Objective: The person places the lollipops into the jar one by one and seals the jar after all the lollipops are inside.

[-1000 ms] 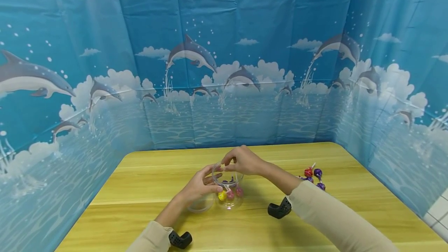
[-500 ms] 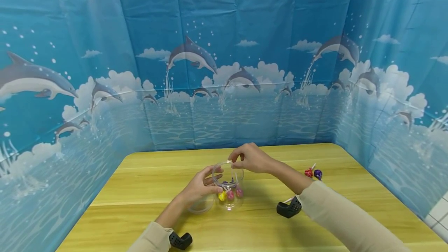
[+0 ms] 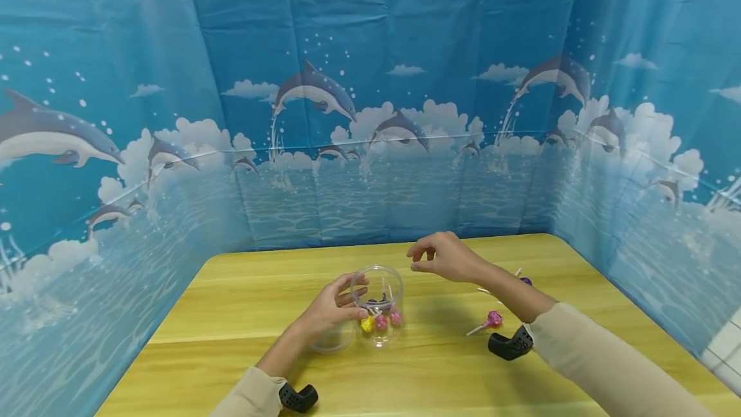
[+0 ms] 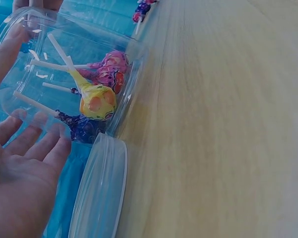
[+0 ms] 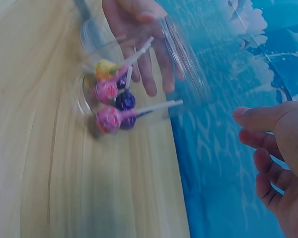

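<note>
A clear plastic jar [image 3: 379,341] stands upright on the table without its lid. My left hand [image 3: 330,304] holds it from the left, thumb on the near side and fingers on the far side. Inside lie several wrapped lollipops: a yellow lollipop [image 4: 98,102], pink lollipops [image 5: 108,119] and dark purple ones [image 4: 84,130], their white sticks pointing up. To the right of the jar's mouth, my right hand [image 3: 448,257] hovers above the table with loosely bent fingers and nothing in them. The round clear lid [image 4: 102,188] lies against the jar's left side, partly behind the left hand.
Right of the jar, a pink lollipop [image 3: 493,320] lies on the wooden table [image 3: 370,385]. Farther back, a purple lollipop [image 3: 525,281] and some white sticks show, partly hidden by the right forearm. A blue dolphin-print curtain [image 3: 347,204] borders the table's back and sides.
My right hand has drawn away from the jar's mouth, up and to the right, its fingers now apart from the rim. The left hand and the jar have stayed in place.
</note>
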Available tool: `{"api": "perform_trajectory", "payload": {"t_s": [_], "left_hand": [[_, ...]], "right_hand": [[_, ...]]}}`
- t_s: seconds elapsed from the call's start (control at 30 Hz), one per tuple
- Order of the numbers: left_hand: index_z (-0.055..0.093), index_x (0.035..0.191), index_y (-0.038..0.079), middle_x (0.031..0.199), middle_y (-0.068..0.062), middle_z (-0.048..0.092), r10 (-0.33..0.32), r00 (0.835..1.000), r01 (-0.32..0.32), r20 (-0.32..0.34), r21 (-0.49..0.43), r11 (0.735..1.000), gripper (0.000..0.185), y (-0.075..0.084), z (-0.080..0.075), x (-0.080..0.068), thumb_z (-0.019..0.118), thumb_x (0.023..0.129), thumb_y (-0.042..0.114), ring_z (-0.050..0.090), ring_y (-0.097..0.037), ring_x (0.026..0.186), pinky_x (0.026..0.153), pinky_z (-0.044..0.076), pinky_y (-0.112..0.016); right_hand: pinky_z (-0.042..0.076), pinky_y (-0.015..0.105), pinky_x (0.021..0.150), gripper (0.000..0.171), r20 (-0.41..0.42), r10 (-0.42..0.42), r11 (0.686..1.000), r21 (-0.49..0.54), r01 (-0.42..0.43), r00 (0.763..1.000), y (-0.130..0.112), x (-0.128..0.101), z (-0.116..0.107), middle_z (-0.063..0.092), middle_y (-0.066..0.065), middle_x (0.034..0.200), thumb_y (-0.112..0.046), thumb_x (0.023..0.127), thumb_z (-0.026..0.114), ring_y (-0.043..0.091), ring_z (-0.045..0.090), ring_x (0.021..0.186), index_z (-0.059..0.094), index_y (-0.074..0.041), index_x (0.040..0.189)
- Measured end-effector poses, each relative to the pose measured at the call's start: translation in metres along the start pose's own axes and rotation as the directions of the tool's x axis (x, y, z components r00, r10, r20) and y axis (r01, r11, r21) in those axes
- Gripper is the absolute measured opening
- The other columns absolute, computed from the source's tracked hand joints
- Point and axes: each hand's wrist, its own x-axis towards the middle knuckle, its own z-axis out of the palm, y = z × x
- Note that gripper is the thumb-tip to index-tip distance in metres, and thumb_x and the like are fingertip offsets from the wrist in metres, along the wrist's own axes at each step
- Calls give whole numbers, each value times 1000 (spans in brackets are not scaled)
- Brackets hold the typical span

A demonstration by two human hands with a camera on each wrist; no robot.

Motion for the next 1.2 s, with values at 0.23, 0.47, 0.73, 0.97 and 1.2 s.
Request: {"api": "perform_trajectory", "payload": {"t_s": [0.23, 0.47, 0.73, 0.97, 1.2], "left_hand": [[36, 158, 2, 155, -20, 41, 1, 1000, -1, 0, 3, 1000, 72, 1, 0, -1, 73, 97, 3, 35, -41, 147, 105, 50, -41], [36, 158, 3, 155, -20, 41, 1, 1000, -1, 8, 7, 1000, 71, 2, 1, 0, 73, 97, 3, 36, -41, 147, 105, 50, -42], [35, 159, 3, 156, -20, 40, 6, 1000, -6, 11, 6, 1000, 71, 1, 0, 0, 71, 98, 2, 35, -41, 147, 105, 50, -41], [35, 158, 3, 156, -20, 40, 3, 1000, -3, 4, 1, 1000, 71, 1, 0, -1, 73, 97, 3, 36, -39, 147, 103, 51, -41], [35, 158, 1, 155, -21, 41, 3, 1000, -3, 2, -5, 1000, 71, 1, 1, -1, 72, 98, 3, 36, -39, 147, 104, 50, -41]], "right_hand": [[53, 32, 62, 14, -21, 43, 999, -8, -44, 999, 14, -17, -12, 72, -6, 94, -14, 96, 76, 13, 61, 77, 79, -9, 109], [53, 33, 67, 17, -45, 95, 995, -29, -97, 994, 30, -37, -28, 72, -6, 96, -17, 97, 75, 13, 61, 82, 78, -9, 111], [54, 37, 73, 19, -62, 136, 990, -35, -139, 989, 49, -62, -41, 71, -6, 97, -19, 98, 75, 15, 62, 85, 77, -7, 113], [55, 33, 70, 18, -26, 176, 984, 10, -176, 984, 66, -82, -45, 72, -5, 96, -18, 97, 75, 16, 63, 83, 77, -7, 111], [56, 37, 63, 21, 23, 262, 961, 85, -263, 965, 84, -103, -43, 72, 0, 96, -16, 98, 74, 24, 66, 78, 76, -2, 113]]}}
